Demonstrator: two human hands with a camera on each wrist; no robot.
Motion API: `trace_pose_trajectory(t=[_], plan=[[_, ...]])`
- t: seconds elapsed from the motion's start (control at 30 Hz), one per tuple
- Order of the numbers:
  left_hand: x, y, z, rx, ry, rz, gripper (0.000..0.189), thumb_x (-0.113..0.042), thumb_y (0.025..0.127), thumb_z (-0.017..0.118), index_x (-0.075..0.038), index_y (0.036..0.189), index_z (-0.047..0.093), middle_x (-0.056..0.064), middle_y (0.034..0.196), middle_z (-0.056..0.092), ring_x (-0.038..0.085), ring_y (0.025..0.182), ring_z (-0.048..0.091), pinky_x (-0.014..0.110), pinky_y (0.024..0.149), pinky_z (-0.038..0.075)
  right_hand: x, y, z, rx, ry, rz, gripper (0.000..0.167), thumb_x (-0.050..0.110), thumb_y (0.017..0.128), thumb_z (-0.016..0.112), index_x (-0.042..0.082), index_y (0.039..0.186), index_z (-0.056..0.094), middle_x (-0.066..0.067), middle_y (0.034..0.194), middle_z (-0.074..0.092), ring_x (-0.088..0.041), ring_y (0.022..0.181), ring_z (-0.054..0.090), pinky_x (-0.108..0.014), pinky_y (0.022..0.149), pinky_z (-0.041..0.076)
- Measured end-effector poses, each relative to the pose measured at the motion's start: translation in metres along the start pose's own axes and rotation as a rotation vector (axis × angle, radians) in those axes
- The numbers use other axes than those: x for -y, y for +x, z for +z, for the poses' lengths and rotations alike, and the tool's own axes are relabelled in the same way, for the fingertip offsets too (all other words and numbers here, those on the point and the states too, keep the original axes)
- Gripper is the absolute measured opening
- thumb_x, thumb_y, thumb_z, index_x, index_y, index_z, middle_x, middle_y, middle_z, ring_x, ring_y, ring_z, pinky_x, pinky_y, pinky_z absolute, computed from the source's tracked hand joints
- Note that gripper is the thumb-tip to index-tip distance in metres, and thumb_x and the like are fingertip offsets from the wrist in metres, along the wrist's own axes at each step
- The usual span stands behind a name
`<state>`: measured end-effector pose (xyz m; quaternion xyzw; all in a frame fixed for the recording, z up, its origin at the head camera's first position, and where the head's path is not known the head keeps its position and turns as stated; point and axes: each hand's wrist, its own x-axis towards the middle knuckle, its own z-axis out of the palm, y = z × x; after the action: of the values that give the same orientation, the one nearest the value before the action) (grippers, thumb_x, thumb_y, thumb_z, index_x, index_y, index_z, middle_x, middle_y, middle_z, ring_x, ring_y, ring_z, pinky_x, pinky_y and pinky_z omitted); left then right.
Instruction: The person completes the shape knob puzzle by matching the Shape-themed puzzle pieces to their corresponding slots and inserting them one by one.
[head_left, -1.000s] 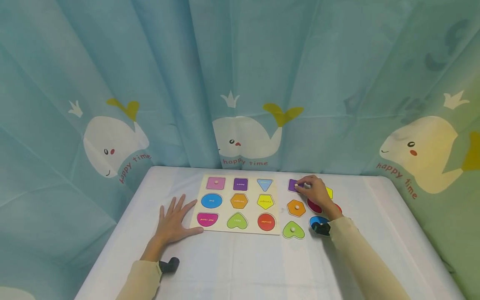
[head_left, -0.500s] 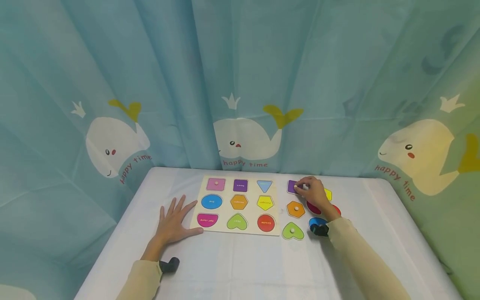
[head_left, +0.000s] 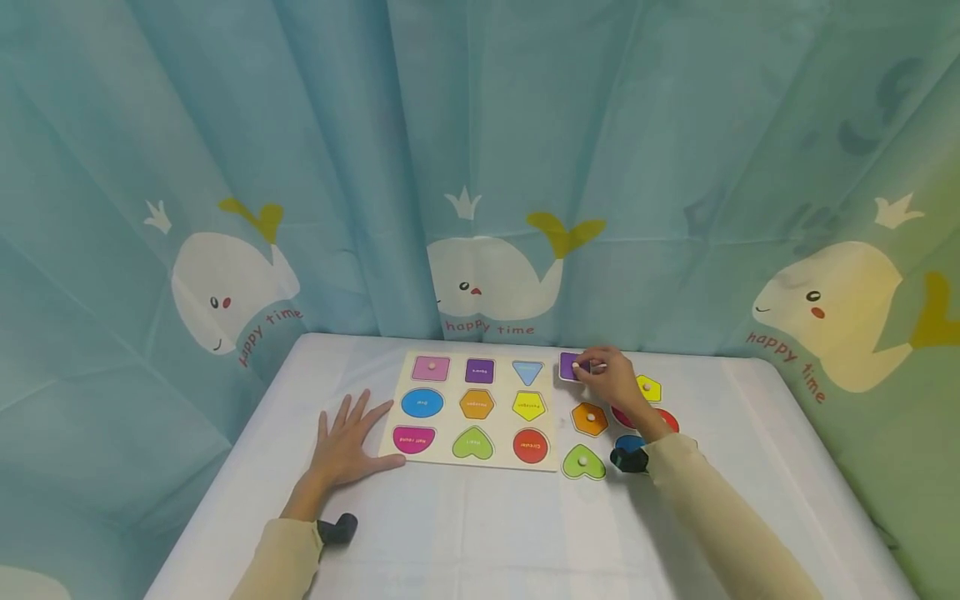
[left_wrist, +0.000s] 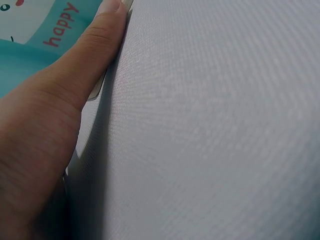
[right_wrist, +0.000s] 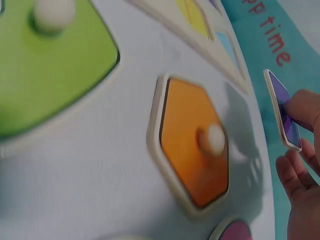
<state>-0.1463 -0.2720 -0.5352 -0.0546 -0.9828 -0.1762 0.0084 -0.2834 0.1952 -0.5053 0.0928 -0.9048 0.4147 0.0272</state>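
Note:
My right hand [head_left: 613, 379] pinches the white knob of a purple square puzzle piece [head_left: 567, 365] just off the board's right edge. In the right wrist view this purple piece [right_wrist: 285, 107] is raised and tilted above the cloth. My left hand [head_left: 345, 450] lies flat with fingers spread, index fingertip and thumb at the left edge of the cream shape puzzle board [head_left: 502, 385]. A pink rectangle piece [head_left: 431, 367] with a knob sits in the board's far left slot. The other printed slots show no knobs.
Right of the board lie loose knobbed pieces: an orange hexagon [head_left: 588, 419], a green heart [head_left: 583, 462], a yellow pentagon [head_left: 649, 388], and red and blue pieces partly hidden under the right forearm. A whale-print curtain [head_left: 495, 167] hangs behind the white-covered table [head_left: 480, 533].
My right hand has lifted the purple square and carried it a little left towards the board. My left hand has stayed in place.

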Motion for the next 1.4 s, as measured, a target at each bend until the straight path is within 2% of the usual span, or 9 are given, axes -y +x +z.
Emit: trace_pose_trajectory(t=[0.2, 0.4, 0.57, 0.73, 1.07, 1.4], plan=[[0.001, 0.001, -0.001, -0.001, -0.008, 0.002, 0.104, -0.070, 0.072, 0.078, -0.022, 0.157, 0.044, 0.019, 0.169, 0.021, 0.050, 0.154, 0.009, 0.078, 0.114, -0.001, 0.017, 0.004, 0.009, -0.008, 0.037, -0.015, 0.022, 0.017, 0.094, 0.075, 0.001, 0.109, 0.078, -0.022, 0.130, 0.056, -0.038, 0.109, 0.061, -0.051, 0.096, 0.056], [0.002, 0.001, -0.002, 0.000, -0.005, -0.004, 0.104, -0.070, 0.071, 0.078, -0.022, 0.157, 0.044, 0.019, 0.168, 0.022, 0.050, 0.154, 0.009, 0.079, 0.114, 0.000, 0.032, 0.008, 0.023, -0.026, 0.059, -0.086, 0.020, 0.014, 0.093, 0.076, 0.000, 0.106, 0.078, -0.022, 0.126, 0.059, -0.038, 0.110, 0.061, -0.049, 0.093, 0.058], [0.002, 0.000, 0.000, -0.001, 0.000, -0.005, 0.104, -0.072, 0.071, 0.077, -0.022, 0.157, 0.044, 0.019, 0.169, 0.021, 0.050, 0.154, 0.009, 0.078, 0.114, 0.000, 0.046, 0.011, 0.036, -0.026, 0.110, -0.104, 0.019, 0.012, 0.091, 0.076, -0.001, 0.105, 0.078, -0.022, 0.124, 0.059, -0.037, 0.111, 0.060, -0.049, 0.092, 0.058], [0.002, 0.000, 0.000, -0.007, -0.003, -0.005, 0.104, -0.071, 0.071, 0.077, -0.022, 0.157, 0.044, 0.019, 0.168, 0.022, 0.050, 0.154, 0.009, 0.078, 0.114, 0.000, 0.054, 0.014, 0.053, -0.031, 0.139, -0.146, 0.016, 0.010, 0.090, 0.077, -0.001, 0.101, 0.078, -0.021, 0.121, 0.060, -0.035, 0.105, 0.062, -0.047, 0.089, 0.059], [0.002, 0.000, -0.001, -0.011, -0.002, -0.005, 0.104, -0.071, 0.071, 0.078, -0.022, 0.157, 0.044, 0.019, 0.168, 0.023, 0.050, 0.154, 0.009, 0.078, 0.115, 0.000, 0.072, 0.017, 0.086, -0.010, 0.186, -0.082, 0.013, 0.012, 0.090, 0.078, 0.005, 0.101, 0.079, -0.013, 0.122, 0.061, -0.034, 0.109, 0.063, -0.046, 0.095, 0.057], [-0.001, -0.001, 0.000, -0.004, -0.013, -0.006, 0.104, -0.070, 0.071, 0.078, -0.022, 0.157, 0.045, 0.018, 0.169, 0.022, 0.050, 0.154, 0.009, 0.077, 0.115, 0.000, 0.083, 0.021, 0.115, -0.016, 0.181, -0.137, 0.010, 0.008, 0.089, 0.077, 0.002, 0.096, 0.078, -0.015, 0.116, 0.063, -0.034, 0.106, 0.063, -0.047, 0.095, 0.055]])
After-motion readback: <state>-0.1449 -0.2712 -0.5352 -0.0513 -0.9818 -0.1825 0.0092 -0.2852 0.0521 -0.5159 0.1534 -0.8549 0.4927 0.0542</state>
